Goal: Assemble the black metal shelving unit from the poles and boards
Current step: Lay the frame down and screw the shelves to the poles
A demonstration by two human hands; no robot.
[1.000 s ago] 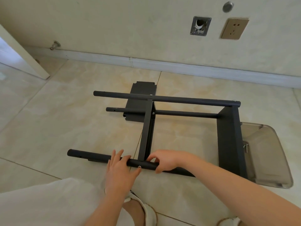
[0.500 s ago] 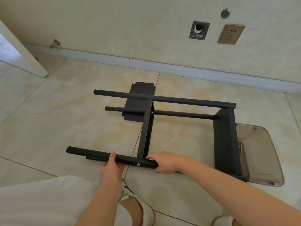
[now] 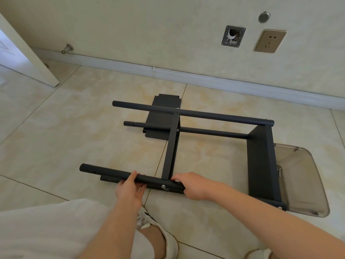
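head view: your black metal shelving frame (image 3: 224, 116) lies sideways on the beige tiled floor (image 3: 56, 137), two flat black boards (image 3: 170, 156) fixed between its round poles; a third black board (image 3: 158, 116) waits loose behind, yet to fit. your left hand (image 3: 128, 189) and right hand (image 3: 192, 186) both wrap the nearest black pole (image 3: 104, 171).

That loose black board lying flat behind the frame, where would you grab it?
Its left edge, coming from the left. The loose board lies flat on the floor under two frame poles, so pinching from above looks awkward; the left edge is bare, so fingers could likely lift it there and slide it out.
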